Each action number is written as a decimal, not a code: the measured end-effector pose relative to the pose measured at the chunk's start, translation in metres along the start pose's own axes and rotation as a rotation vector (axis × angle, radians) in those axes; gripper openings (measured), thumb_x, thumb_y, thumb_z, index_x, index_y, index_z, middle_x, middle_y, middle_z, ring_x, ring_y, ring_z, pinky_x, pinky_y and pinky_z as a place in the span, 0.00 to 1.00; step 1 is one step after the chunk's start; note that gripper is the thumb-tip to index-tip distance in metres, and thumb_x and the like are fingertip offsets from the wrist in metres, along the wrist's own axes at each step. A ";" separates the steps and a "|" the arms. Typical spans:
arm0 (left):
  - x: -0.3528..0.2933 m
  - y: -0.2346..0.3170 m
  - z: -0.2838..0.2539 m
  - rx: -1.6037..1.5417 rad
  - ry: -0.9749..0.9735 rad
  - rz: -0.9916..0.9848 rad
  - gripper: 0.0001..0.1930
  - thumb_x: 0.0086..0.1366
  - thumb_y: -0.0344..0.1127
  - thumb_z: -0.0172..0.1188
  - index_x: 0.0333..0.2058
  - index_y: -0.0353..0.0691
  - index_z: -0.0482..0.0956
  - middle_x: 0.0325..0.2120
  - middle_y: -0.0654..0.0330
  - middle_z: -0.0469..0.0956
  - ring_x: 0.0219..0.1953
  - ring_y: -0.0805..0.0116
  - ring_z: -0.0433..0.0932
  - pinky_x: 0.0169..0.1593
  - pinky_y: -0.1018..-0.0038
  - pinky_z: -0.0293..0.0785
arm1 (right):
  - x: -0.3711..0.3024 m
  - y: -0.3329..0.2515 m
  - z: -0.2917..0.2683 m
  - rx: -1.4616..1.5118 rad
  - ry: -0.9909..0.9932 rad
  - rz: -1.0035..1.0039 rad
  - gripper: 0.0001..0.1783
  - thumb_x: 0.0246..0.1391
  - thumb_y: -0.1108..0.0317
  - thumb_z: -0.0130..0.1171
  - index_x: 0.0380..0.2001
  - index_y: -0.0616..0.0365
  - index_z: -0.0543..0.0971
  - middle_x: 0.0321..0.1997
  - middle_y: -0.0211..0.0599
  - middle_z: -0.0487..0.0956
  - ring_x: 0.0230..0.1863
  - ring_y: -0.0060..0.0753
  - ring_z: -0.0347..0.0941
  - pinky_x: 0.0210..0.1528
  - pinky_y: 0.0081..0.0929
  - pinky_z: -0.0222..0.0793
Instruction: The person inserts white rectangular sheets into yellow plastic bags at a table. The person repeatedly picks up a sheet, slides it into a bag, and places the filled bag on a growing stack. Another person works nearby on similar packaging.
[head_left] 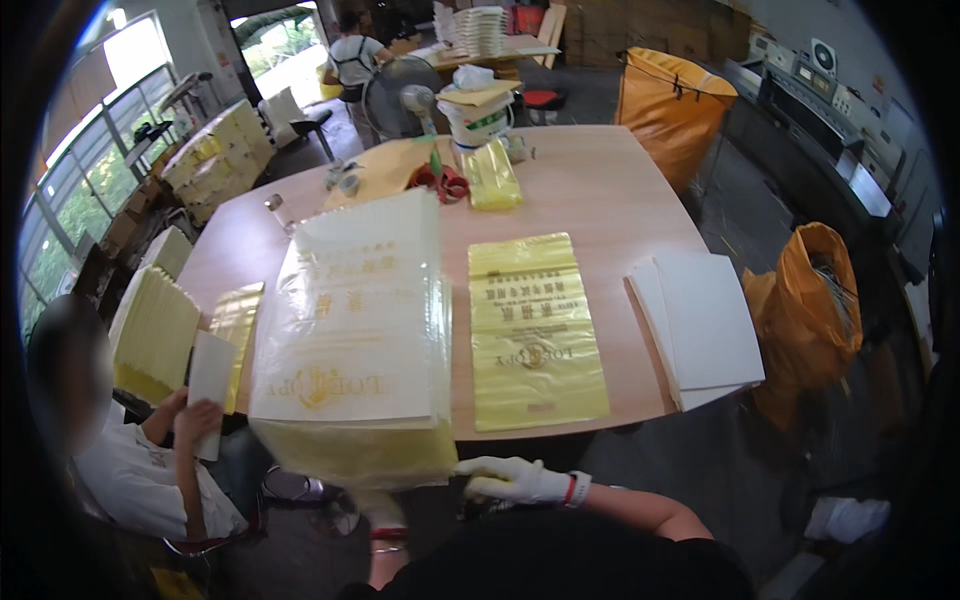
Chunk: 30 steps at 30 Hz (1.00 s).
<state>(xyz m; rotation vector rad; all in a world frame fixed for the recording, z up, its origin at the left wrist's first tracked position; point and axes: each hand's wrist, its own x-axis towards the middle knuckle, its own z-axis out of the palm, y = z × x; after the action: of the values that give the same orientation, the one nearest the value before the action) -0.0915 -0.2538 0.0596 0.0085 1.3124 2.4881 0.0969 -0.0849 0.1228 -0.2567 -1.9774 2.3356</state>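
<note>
A tall stack of paper packs in clear and yellow printed plastic bags (340,310) stands at the table's front edge, its front overhanging slightly. My right hand (515,481), in a white glove, is at the stack's lower right corner, with fingers reaching left and apart; nothing shows in it. Below the stack's front, my left hand (378,508) is gloved, blurred and partly hidden, so its fingers cannot be made out. A flat yellow printed plastic bag (537,335) lies right of the stack. Further right sits a pile of white paper (705,325), fanned at its left side.
At left, a seated person (165,470) handles a white pack (210,385) beside yellow-wrapped stacks (150,335). Toward the back are red-handled scissors (440,183), folded yellow bags (492,178), a white bucket (475,120) and a fan (400,95). Orange sacks (800,320) stand right of the table.
</note>
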 end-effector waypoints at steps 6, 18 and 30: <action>-0.025 -0.169 0.081 1.107 -1.051 0.745 0.06 0.49 0.30 0.57 0.28 0.37 0.74 0.28 0.52 0.72 0.33 0.54 0.70 0.39 0.65 0.68 | -0.077 0.095 -0.051 0.321 0.604 0.304 0.16 0.56 0.66 0.49 0.47 0.59 0.69 0.34 0.37 0.75 0.31 0.25 0.73 0.35 0.23 0.72; 0.034 -0.213 0.176 1.400 -1.260 0.444 0.09 0.53 0.38 0.52 0.22 0.38 0.74 0.18 0.49 0.72 0.22 0.54 0.71 0.27 0.63 0.66 | -0.024 0.119 -0.115 0.819 0.517 -0.029 0.15 0.53 0.61 0.52 0.40 0.59 0.71 0.24 0.28 0.70 0.25 0.24 0.66 0.27 0.20 0.62; 0.087 -0.218 0.228 0.442 -0.726 -0.378 0.08 0.61 0.29 0.49 0.39 0.37 0.67 0.27 0.59 0.76 0.18 0.80 0.67 0.21 0.86 0.63 | 0.011 0.019 -0.128 -0.999 0.941 -0.740 0.13 0.42 0.64 0.57 0.31 0.59 0.72 0.38 0.48 0.72 0.45 0.48 0.67 0.45 0.39 0.64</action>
<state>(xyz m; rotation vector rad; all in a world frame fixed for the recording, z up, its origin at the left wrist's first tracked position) -0.0770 0.0684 0.0030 0.6359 1.3273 1.5987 0.1090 0.0384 0.0828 -0.4402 -1.9538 0.4897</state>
